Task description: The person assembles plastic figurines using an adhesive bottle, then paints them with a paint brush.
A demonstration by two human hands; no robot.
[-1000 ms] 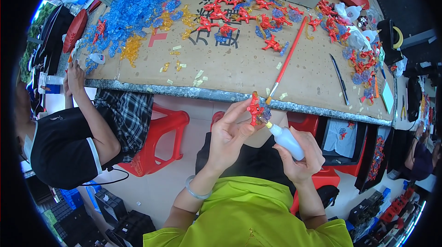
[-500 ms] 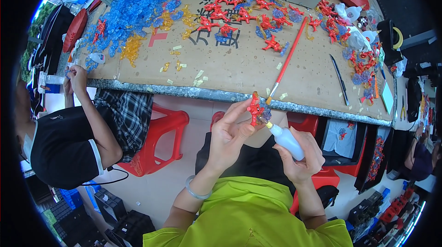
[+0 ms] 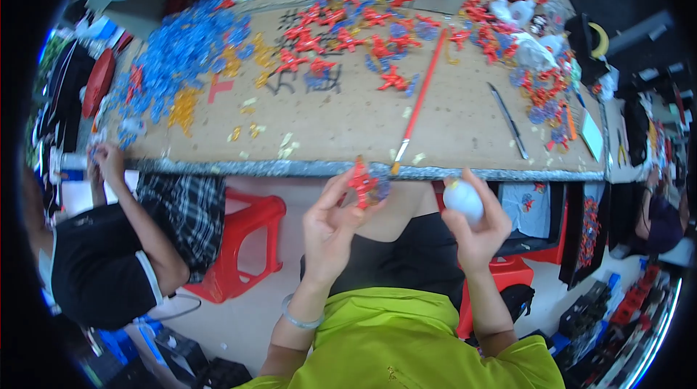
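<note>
Head view: my 2 hands work below the near edge of the brown cardboard-topped table [image 3: 450,128].
My left hand [image 3: 330,226] pinches a small red plastic figure [image 3: 361,182] at its fingertips; my right hand [image 3: 475,226] is closed around a white squeeze bottle [image 3: 463,200]. I should hold the figure steady and squeeze gently.

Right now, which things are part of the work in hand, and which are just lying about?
In hand: red toy in left hand; white bottle in right hand.
Lying about: brush, knife, blue pieces, red stool.
</note>
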